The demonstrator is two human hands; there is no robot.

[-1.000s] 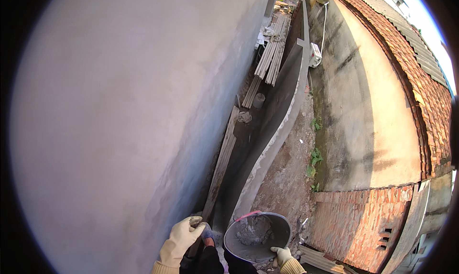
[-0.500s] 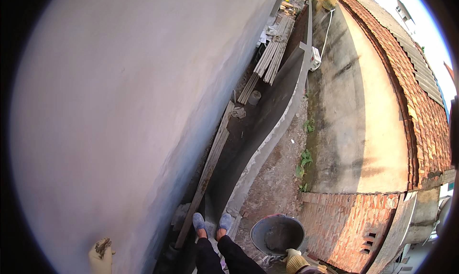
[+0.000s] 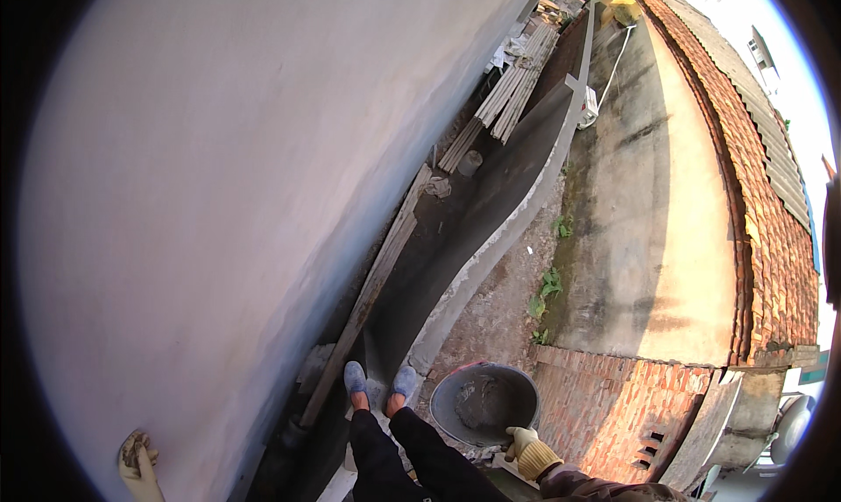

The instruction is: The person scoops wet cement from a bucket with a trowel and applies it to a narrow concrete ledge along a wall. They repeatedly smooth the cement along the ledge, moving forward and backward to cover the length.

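Observation:
My right hand (image 3: 523,443), in a cream work glove with a yellow knitted cuff, grips the near right rim of a dark bucket (image 3: 451,414). Grey, mortar-like stuff (image 3: 481,400) lies inside the bucket. At the lower left, my left hand (image 3: 138,463) wears a cream glove and is held up against or close to the smooth pale wall (image 3: 219,195). Its fingers are curled, with something brown and dirty at them; I cannot tell whether that is a held thing or dirt on the glove.
I stand in blue-grey shoes (image 3: 404,382) by a low concrete wall (image 3: 491,243) with a rough, curving top. Long planks (image 3: 372,283) lean beside the pale wall, and more boards (image 3: 519,86) are stacked farther off. A brick surface (image 3: 604,406) and a tile-roofed building (image 3: 701,239) are at right.
My left hand has moved left along the wall. The whole view has shifted a little, bringing more of my right forearm in; that hand stays on the bucket.

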